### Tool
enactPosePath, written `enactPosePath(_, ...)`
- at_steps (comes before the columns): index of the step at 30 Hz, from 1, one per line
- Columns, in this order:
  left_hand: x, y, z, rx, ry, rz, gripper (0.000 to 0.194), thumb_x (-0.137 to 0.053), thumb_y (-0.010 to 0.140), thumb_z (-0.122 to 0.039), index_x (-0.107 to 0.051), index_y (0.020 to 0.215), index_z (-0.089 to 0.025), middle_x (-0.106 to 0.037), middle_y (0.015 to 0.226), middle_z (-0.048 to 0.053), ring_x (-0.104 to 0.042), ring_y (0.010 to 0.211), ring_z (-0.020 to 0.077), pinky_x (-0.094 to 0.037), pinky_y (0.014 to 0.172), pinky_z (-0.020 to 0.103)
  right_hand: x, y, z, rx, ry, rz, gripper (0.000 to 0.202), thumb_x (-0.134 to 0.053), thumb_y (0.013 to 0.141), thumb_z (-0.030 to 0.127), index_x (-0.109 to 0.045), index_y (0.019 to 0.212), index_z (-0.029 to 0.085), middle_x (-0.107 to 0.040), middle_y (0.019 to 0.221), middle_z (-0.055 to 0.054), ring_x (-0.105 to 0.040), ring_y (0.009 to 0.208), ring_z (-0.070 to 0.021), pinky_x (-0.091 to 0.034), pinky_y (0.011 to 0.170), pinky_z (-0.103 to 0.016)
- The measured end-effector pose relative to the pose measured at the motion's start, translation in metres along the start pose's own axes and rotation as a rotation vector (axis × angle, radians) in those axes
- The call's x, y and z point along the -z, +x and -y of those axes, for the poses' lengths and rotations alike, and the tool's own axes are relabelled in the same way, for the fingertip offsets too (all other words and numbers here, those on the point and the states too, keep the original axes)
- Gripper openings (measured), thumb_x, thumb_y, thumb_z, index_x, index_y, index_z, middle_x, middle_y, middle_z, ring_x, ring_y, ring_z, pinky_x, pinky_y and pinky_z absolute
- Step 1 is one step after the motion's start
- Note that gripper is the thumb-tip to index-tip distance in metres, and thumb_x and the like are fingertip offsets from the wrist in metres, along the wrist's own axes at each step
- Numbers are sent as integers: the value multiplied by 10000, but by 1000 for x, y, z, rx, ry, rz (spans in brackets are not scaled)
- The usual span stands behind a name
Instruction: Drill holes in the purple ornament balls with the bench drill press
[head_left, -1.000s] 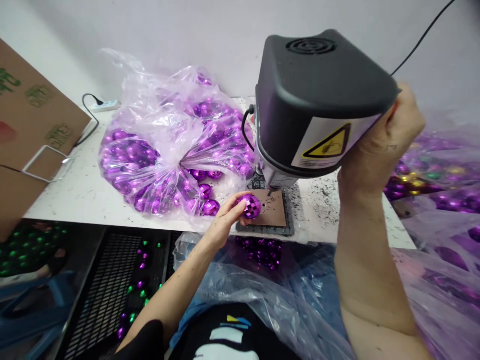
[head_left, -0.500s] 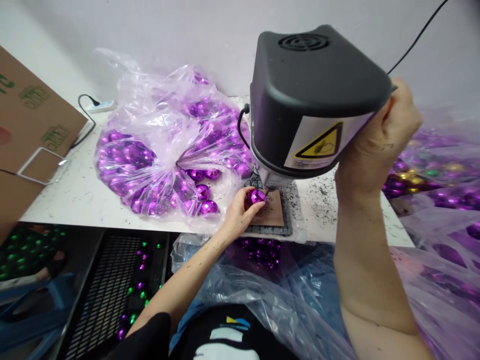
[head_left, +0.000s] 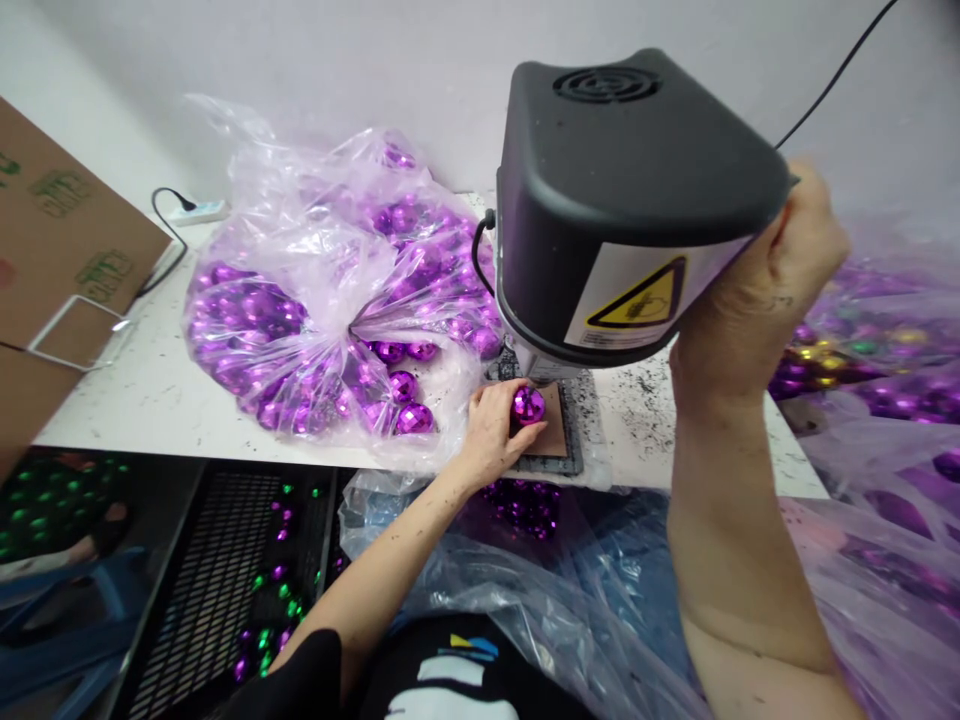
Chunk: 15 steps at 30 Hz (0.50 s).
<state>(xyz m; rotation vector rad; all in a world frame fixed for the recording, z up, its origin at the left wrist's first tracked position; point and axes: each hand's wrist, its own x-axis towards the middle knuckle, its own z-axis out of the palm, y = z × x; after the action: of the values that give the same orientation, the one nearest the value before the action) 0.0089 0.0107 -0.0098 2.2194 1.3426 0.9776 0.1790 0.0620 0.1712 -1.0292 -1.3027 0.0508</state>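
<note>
Soft light, glare on bag (head_left: pixel 352 270)

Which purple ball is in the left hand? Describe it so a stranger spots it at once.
Start at the big black machine with the yellow warning triangle. Near its lower end is a brown board, where the left hand holds a faceted purple ball. Unlike the purple balls in the clear bag, this one is in a hand.

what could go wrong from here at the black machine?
- Pinch: the left hand cups the purple ball close to the lower end of the black machine; if that came down, the hand might get caught.
- Roll: the ball is round and the brown board looks flat, so a loose grip could let it shift.
- Debris: dark bits litter the table; some might stick to the ball.
</note>
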Motion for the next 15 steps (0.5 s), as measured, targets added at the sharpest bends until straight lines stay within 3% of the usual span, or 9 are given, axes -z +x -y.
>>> enactPosePath(3,1,-1,0,-14,5,44,442,-623,931,-363,-460,1309,-199,-616,1167,92,-559,1145,250,-302,1150,493,1,0,2,-21,-20,-52,597,-389,827,692,-382,679,115,-288,650,56,-326,657,24,-295,656,-165)
enactPosePath(10,6,0,-1,13,-18,108,410,-603,943,-359,-451,1284,-188,-608,1177,93,-547,1155,245,-234,1192,524,14,-17,11,63,-126,-61,533,-422,927,613,-465,727,122,-273,617,50,-295,588,5,-244,582,-169)
enactPosePath(15,9,1,-4,19,-25,112,410,-600,941,-363,-454,1283,-192,-605,1207,101,-541,1186,259,-273,1181,525,28,-50,8,209,-187,-149,345,-504,959,437,-563,807,133,-485,685,25,-447,587,-7,-332,575,-198)
